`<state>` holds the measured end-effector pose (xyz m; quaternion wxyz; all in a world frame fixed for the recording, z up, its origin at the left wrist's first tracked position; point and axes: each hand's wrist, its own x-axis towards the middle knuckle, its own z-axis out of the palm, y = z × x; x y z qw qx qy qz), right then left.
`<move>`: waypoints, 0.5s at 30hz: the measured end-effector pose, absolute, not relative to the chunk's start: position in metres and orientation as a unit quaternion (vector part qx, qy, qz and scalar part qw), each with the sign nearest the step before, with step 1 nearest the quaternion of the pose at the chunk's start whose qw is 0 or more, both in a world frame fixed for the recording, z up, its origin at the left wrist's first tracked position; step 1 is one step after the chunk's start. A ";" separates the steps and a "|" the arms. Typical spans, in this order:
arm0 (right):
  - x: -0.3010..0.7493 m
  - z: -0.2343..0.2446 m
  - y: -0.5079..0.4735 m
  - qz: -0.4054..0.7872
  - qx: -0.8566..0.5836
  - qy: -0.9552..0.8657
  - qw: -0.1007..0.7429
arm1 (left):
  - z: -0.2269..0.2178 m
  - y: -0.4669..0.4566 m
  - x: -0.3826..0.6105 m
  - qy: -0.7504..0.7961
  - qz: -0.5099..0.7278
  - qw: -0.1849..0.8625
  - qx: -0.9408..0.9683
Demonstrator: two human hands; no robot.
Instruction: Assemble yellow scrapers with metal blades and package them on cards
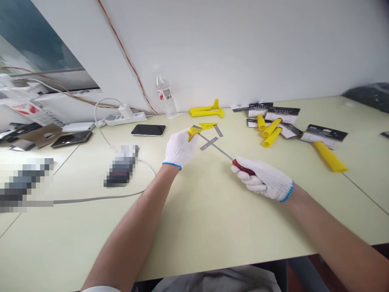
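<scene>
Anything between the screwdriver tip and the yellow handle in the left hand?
Nothing visible: the screwdriver shaft runs straight to the yellow handle in the left hand. The loose metal blade lies on the table beneath.

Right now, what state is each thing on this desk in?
Left hand: white-gloved, gripping a yellow plastic piece.
Right hand: white-gloved, gripping a red-handled screwdriver, its shaft reaching toward the yellow piece.
Metal strip: lying loose on the desk.
Water bottle: upright, capped.
Smartphone: lying flat, screen dark.
Power strip: charger plugged in.
</scene>
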<state>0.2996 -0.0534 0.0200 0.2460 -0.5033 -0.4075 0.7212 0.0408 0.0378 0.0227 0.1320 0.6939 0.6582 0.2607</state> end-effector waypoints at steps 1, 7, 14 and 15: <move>0.297 0.021 -0.055 0.716 -0.506 -0.410 0.249 | 0.021 0.039 0.039 0.652 0.273 0.121 0.697; 0.289 0.015 -0.058 0.391 -0.678 -0.558 0.276 | 0.013 0.043 0.035 0.638 0.298 0.082 0.705; 0.291 0.008 -0.059 0.138 -0.663 -0.683 0.274 | 0.013 0.043 0.036 0.647 0.286 0.085 0.702; 0.291 0.011 -0.059 0.192 -0.663 -0.671 0.272 | 0.013 0.043 0.036 0.646 0.286 0.087 0.702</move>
